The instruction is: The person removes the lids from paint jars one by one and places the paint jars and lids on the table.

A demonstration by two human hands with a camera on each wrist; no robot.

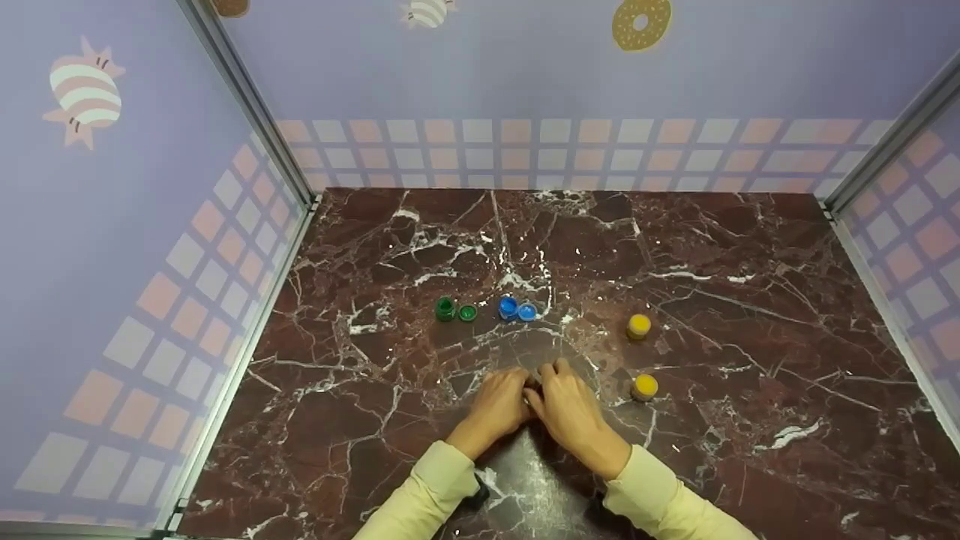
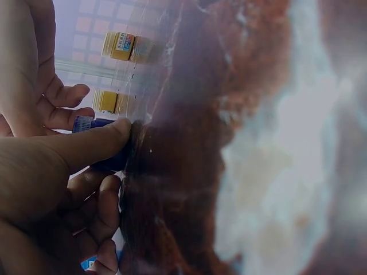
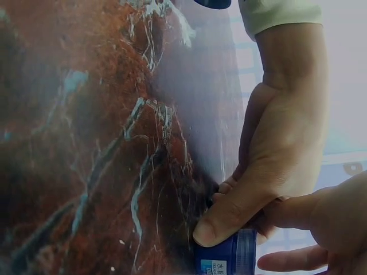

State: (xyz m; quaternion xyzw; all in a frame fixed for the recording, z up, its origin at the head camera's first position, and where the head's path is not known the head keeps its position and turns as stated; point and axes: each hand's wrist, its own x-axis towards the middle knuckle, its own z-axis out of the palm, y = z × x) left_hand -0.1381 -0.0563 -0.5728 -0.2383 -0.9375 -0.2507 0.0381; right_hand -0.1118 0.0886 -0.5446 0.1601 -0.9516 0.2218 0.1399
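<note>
A dark blue paint jar (image 2: 117,156) is held close over the tabletop by my left hand (image 1: 501,401), its thumb pressed along the jar's side and its other fingers curled round beneath. My right hand (image 1: 568,405) has its thumb and a finger at the ribbed lid (image 3: 246,252), pinching it from either side. In the head view both hands meet and hide most of this jar. Part of the jar's white label (image 3: 213,267) shows in the right wrist view.
Behind the hands stand an uncapped green jar (image 1: 445,310) with its lid (image 1: 468,313) and an uncapped blue jar (image 1: 508,308) with its lid (image 1: 528,312). To the right are two capped yellow jars (image 1: 639,327). Patterned wall panels (image 1: 570,90) border the marbled tabletop (image 1: 750,315).
</note>
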